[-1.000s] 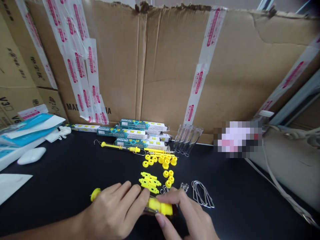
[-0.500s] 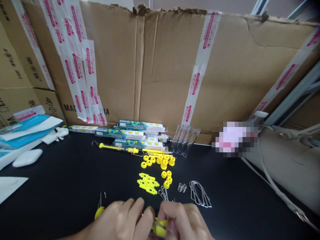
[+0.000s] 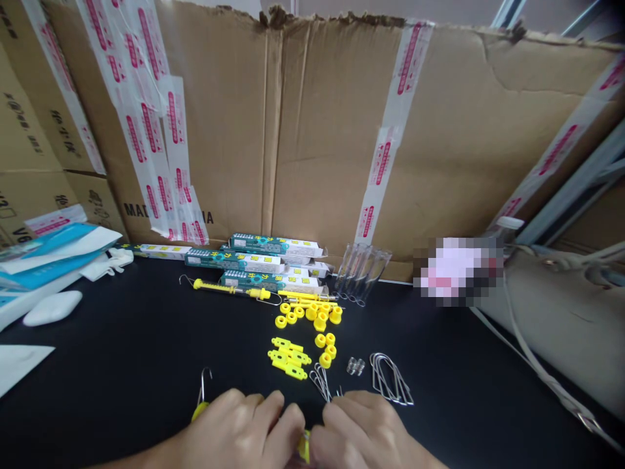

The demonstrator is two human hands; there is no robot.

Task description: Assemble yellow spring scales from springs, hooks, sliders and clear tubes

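My left hand [image 3: 244, 430] and my right hand [image 3: 366, 433] are both closed together at the bottom edge, over a yellow spring scale [image 3: 201, 409] whose yellow end and metal hook [image 3: 204, 384] stick out to the left. A sliver of yellow shows between my fingertips. Just beyond my fingers lie small wire hooks [image 3: 321, 381], flat yellow plates [image 3: 289, 358], yellow caps [image 3: 317, 317], tiny clear pieces [image 3: 356, 366] and bent wire loops [image 3: 390, 384] on the black table [image 3: 122, 352].
A finished yellow spring scale [image 3: 229, 288] lies before teal and white boxes [image 3: 254, 260]. Clear tubes [image 3: 364, 273] lean on the taped cardboard wall [image 3: 317, 130]. A white case [image 3: 53, 307] and blue packets [image 3: 49, 257] sit left; a beige bag [image 3: 571, 319] with a strap lies right.
Both hands have drawn back toward me and lower in view, carrying the scale; its hook end now points up to the left. The yellow piece is mostly covered by my fingers.
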